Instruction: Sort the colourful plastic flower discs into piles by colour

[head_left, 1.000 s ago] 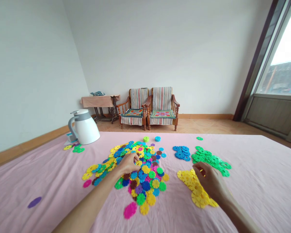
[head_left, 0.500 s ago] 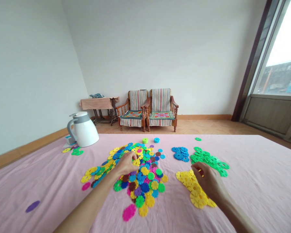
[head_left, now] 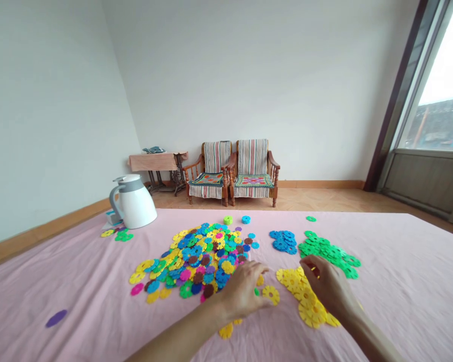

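Notched plastic discs (head_left: pixel 196 251) laid in coloured piles on a pink cloth (head_left: pixel 403 281)

In the head view, a mixed heap (head_left: pixel 184 274) of yellow, blue, green, pink and brown pieces is spread across the middle of the cloth; its near right side is partly covered by the left hand (head_left: pixel 245 289), which is held low with thumb and fingers parted, a green disc (head_left: pixel 256 291) being seen through the gap; a single yellow disc (head_left: pixel 271 295) is seen just by the fingertips, though whether it is touched cannot be told.

The right hand (head_left: pixel 326 281) is placed over a yellow pile (head_left: pixel 311 309), its fingers curled in towards the thumb; some yellow is glimpsed between them, but whether a disc is gripped or merely lies behind cannot be told; beyond that hand a green pile (head_left: pixel 324 250) is laid, with a smaller blue pile (head_left: pixel 283 242) just to its left; farther off, a lime stack (head_left: pixel 228 220) and a light blue stack (head_left: pixel 245 220) are set near each other; a purple disc (head_left: pixel 56 318) is seen well apart at the left; a white jug (head_left: pixel 138 206) is stood near the cloth's far left edge.
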A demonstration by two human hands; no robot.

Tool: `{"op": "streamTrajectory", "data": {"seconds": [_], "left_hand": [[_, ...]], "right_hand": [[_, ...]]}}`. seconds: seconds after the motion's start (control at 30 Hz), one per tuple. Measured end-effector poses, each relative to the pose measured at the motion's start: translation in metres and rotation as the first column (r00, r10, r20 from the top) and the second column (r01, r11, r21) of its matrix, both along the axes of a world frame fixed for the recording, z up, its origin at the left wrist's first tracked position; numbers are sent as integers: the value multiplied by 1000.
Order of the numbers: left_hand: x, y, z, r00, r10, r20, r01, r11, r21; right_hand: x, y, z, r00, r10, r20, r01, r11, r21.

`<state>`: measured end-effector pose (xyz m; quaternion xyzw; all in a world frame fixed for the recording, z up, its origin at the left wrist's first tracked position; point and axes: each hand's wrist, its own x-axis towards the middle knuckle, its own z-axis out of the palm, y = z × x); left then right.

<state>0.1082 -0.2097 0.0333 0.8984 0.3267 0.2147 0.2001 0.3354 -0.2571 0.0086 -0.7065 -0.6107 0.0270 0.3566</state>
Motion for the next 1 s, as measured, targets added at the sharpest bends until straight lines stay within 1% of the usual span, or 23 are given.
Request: {"op": "streamTrajectory", "data": {"seconds": [0.07,0.13,0.23,0.3,0.4,0.6,0.67,0.77,0.87,0.9,0.97,1.0], "left_hand": [[-8,17,-1,999,45,11,-46,995,88],[-25,42,1,980,192,-50,-178,964,197],[-54,81,7,949,303,-83,-276,931,237],[-68,101,9,940,319,-122,-281,926,253],[-76,115,8,938,298,-177,-247,932,264],[-73,119,1,930,294,-221,-223,929,295],[-74,118,1,931,302,-207,-230,923,310],[-75,113,6,935,318,-157,-252,907,338],[-67,98,13,946,311,-94,-260,897,358],[-62,91,14,954,290,-79,-245,902,354],[-47,73,15,974,216,-65,-183,926,329],[-39,63,15,991,124,-56,-104,956,275]], "right_hand": [[0,0,0,1000,2,-2,-2,1000,-5],[0,0,0,1000,6,1,-6,1000,-6],[-3,-1,1,1000,12,12,-12,1000,0],[-5,-2,2,1000,17,13,-17,1000,0],[-7,-2,3,1000,25,5,-25,1000,-7],[-3,-1,0,1000,14,-4,-14,1000,2],[-2,0,-1,1000,15,-7,-15,1000,-5],[-1,0,-1,1000,16,-8,-17,1000,-11],[-1,-1,1,1000,8,-7,-8,1000,-4],[-1,-2,2,1000,3,-7,-3,1000,-1],[-1,-3,5,1000,-7,-8,7,1000,7],[-1,-3,6,1000,-12,-10,12,1000,10]]}}
